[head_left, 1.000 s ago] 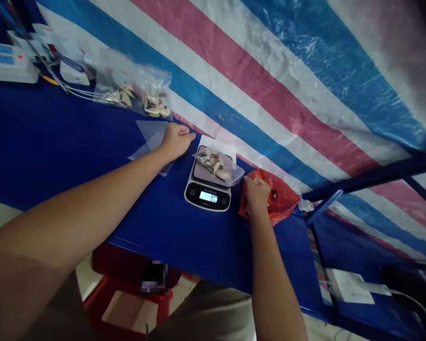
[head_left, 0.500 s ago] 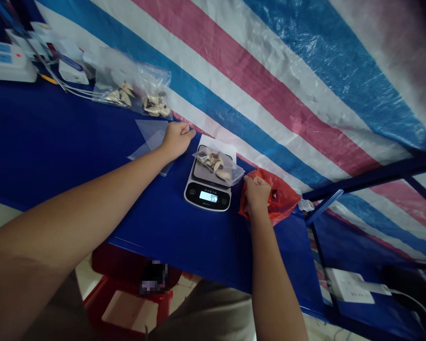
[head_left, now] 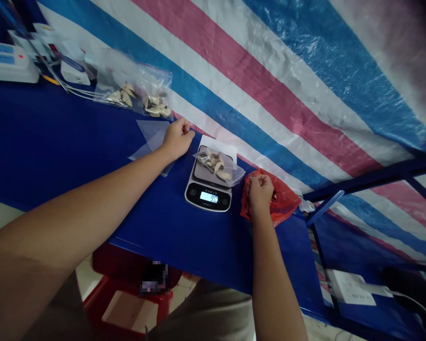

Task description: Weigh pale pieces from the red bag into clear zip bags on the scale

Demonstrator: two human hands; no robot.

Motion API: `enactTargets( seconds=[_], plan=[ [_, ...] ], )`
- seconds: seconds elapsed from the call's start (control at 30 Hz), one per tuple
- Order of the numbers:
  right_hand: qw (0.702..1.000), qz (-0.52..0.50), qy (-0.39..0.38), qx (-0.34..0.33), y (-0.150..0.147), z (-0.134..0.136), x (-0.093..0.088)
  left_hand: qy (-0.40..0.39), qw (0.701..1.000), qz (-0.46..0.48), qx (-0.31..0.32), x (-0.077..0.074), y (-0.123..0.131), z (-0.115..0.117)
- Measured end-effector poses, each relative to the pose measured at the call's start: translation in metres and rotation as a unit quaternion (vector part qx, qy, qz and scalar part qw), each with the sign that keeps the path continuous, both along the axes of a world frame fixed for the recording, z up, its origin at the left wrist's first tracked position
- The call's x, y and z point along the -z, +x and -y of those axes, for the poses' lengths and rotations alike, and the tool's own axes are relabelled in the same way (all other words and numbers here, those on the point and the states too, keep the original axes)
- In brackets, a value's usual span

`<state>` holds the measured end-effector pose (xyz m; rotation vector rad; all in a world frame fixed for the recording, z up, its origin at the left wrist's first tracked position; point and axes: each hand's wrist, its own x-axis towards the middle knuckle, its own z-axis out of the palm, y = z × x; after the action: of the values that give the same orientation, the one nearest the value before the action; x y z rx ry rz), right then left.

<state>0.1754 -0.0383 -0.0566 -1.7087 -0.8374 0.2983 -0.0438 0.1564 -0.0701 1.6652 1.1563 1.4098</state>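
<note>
A small digital scale (head_left: 208, 196) stands on the blue table (head_left: 57, 142), its lit display reading 95. A clear bag of pale and dark pieces (head_left: 218, 163) lies on its pan. My left hand (head_left: 176, 137) rests to the left of the scale, fingers curled closed beside a flat clear empty bag (head_left: 151, 135). What the fingers pinch, if anything, is hidden. My right hand (head_left: 260, 192) is to the right of the scale, closed in a fist over a red plastic bag (head_left: 284, 201).
Two filled clear bags (head_left: 138, 92) lie further back on the left, near white boxes (head_left: 71, 73) and a white device (head_left: 7, 64). A striped tarp (head_left: 270, 71) hangs behind the table. A red stool (head_left: 128, 293) stands below. A white power strip (head_left: 351, 286) sits lower right.
My right hand has shifted slightly to the right, further onto the red bag. My left hand and the scale are as before.
</note>
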Motion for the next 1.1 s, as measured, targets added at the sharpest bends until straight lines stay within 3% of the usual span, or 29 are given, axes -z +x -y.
enactTargets(
  seconds=[0.13, 0.57, 1.1],
  plan=[
    [0.999, -0.042, 0.014, 0.008, -0.0036, 0.0012, -0.0028, -0.004, 1.0, -0.005, 0.003, -0.0033, -0.0004, 0.0033],
    [0.999, -0.041, 0.006, 0.005, 0.0, 0.0, -0.0021, 0.011, 0.999, -0.041, -0.002, -0.0088, -0.0024, 0.0098],
    [0.999, -0.042, 0.004, 0.002, -0.0021, -0.0002, -0.0029, 0.016, 0.999, -0.033, -0.005, -0.004, -0.0014, 0.0049]
  ],
)
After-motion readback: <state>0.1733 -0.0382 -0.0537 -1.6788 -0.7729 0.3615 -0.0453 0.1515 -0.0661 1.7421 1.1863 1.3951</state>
